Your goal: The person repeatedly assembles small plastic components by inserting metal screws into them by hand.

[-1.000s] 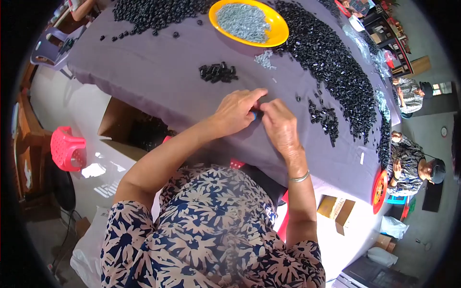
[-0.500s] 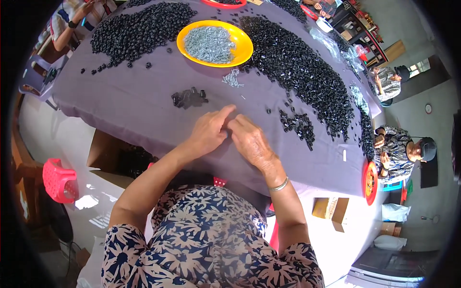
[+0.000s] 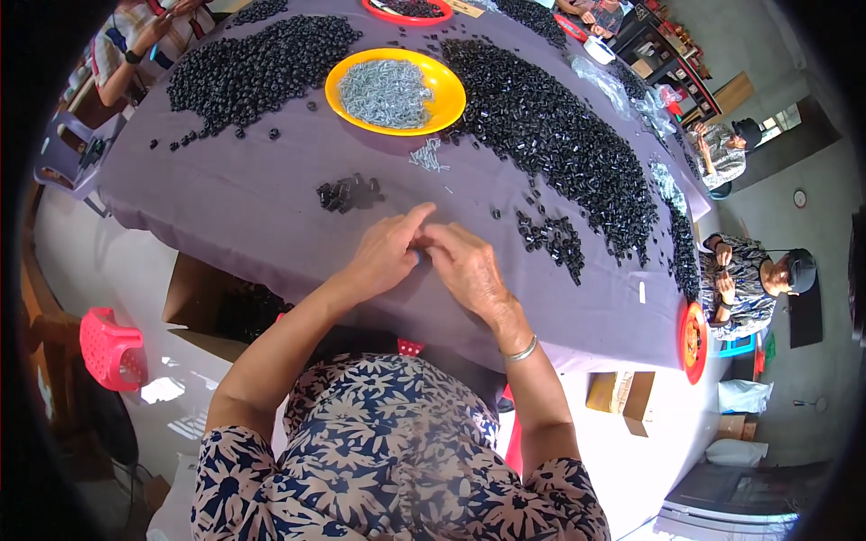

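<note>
One yellow dish (image 3: pixel 451 95) of silvery screws (image 3: pixel 386 90). Two red dishes: one at the far edge (image 3: pixel 408 13), one at the right edge (image 3: pixel 693 341). One red plastic stool (image 3: pixel 110 347). Two open cardboard boxes (image 3: pixel 209 302) (image 3: pixel 621 395). Black plastic parts (image 3: pixel 559 135): too many to count. One small cluster (image 3: pixel 350 192) set apart.

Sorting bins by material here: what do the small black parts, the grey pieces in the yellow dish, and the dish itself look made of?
Black parts: likely moulded plastic or rubber, dull sheen, uniform black. Grey pieces: probably metal, pale silvery glint; a few lie loose beside the dish. Yellow dish: looks like glossy plastic, evenly bright colour. All too small to be certain.
</note>
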Available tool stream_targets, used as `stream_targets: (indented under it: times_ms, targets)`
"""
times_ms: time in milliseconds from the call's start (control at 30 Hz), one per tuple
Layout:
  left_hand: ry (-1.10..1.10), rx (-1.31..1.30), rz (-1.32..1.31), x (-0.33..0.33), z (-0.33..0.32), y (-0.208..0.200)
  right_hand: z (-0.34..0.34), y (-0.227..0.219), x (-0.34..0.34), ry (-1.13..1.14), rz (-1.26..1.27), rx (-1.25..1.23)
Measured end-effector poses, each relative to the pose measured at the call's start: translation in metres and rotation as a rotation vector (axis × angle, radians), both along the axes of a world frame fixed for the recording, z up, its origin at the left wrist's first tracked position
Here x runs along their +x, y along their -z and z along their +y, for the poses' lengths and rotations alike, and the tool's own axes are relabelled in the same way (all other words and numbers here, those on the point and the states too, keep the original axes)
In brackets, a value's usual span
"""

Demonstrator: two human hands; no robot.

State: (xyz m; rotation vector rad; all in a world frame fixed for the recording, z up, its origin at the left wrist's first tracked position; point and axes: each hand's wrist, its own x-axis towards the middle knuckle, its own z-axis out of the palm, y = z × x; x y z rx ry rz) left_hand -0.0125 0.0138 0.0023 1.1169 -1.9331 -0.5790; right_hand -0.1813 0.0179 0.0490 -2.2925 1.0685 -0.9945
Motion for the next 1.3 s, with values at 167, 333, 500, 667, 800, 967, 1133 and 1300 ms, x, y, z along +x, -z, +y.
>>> stream_targets:
  times_ms: [167,333,500,667,800,967,1133,1300]
  targets:
    - [0.016,0.009,0.009,0.0,-0.003,0.003,-0.007,0.008,-0.008,0.005,0.029,-0.002]
    - [0.019,-0.006,0.028,0.001,-0.004,0.002,-0.006,0.012,-0.005,0.02,0.025,-0.041]
    - [0.022,-0.008,0.038,0.001,-0.006,0.003,-0.006,0.017,-0.002,0.028,0.086,-0.096]
    - [0.047,-0.025,0.031,0.0,-0.005,0.001,-0.005,0.018,-0.006,0.029,0.024,-0.08]
    - [0.036,-0.03,0.079,0.002,-0.006,0.011,-0.001,0.005,-0.009,0.038,-0.064,0.103]
    - [0.092,0.01,0.143,0.002,-0.005,0.006,-0.027,0.013,-0.051,0.331,0.038,-0.198]
    - [0.075,-0.016,0.094,-0.002,-0.002,0.003,-0.057,0.011,-0.08,0.411,0.146,-0.104]
    - [0.06,-0.046,0.055,-0.003,-0.001,0.002,-0.075,0.01,-0.086,0.318,0.27,0.013]
